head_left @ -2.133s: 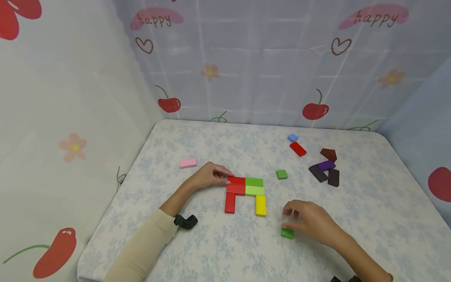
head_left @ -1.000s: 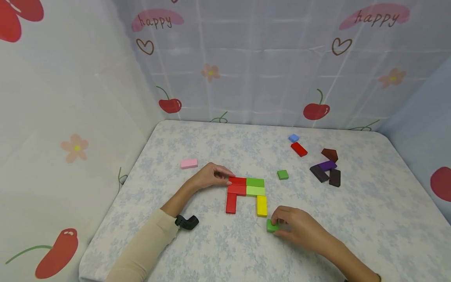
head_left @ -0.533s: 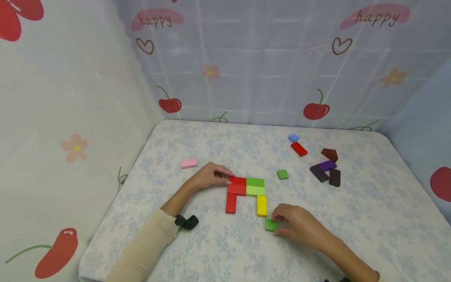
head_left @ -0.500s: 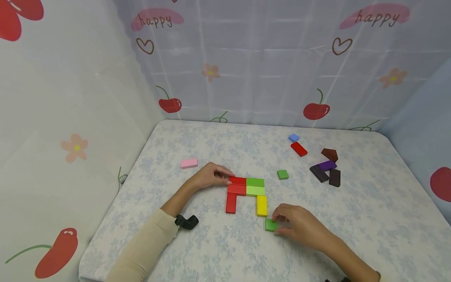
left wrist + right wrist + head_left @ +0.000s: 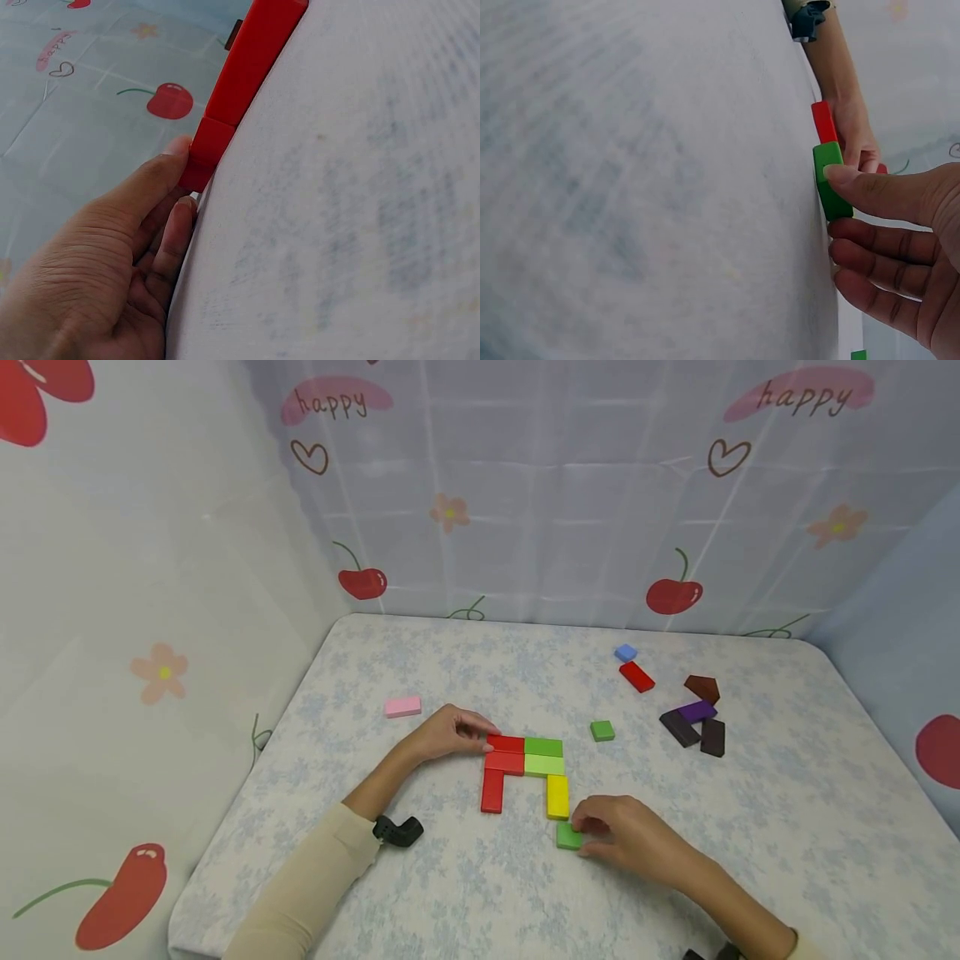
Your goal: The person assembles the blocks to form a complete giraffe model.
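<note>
Head view: your right hand [image 5: 636,837] pinches the green block [image 5: 567,837] just beside the near end of the yellow block [image 5: 557,797], free edge leftward, long axis unclear; your left hand [image 5: 448,732] pinches a crosswise red block [image 5: 508,744].

The left arm [image 5: 322,868] slants forward, sleeved to near the wrist, and the left hand [image 5: 447,732] turns inward, thumb and fingertips pinching. The right arm [image 5: 738,902] angles in from the lower right; the right hand [image 5: 630,835], nearer the body, also pinches, thumb nearly straight, other fingers loosely bent.
</note>
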Tool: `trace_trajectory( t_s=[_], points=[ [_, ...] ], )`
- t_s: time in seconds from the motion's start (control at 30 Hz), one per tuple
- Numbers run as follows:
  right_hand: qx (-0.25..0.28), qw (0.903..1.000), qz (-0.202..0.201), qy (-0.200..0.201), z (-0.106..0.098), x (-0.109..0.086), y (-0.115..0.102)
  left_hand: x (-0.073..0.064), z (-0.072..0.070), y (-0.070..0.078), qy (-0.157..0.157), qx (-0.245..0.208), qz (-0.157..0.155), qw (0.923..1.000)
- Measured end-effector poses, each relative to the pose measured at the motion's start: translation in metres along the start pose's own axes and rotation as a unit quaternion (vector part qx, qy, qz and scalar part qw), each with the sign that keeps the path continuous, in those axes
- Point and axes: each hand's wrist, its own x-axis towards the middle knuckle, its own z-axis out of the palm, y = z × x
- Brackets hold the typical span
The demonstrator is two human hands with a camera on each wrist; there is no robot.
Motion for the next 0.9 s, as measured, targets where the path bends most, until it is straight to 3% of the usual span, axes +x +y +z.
trace_trajectory(
  t_s=[0.9],
  points=[
    [-0.005, 1.0, 0.0, 0.008, 0.0034, 0.0111, -0.0032, 0.0006, 0.0003, -0.0024, 0.002, 0.003, -0.006, 1.0]
  ],
)
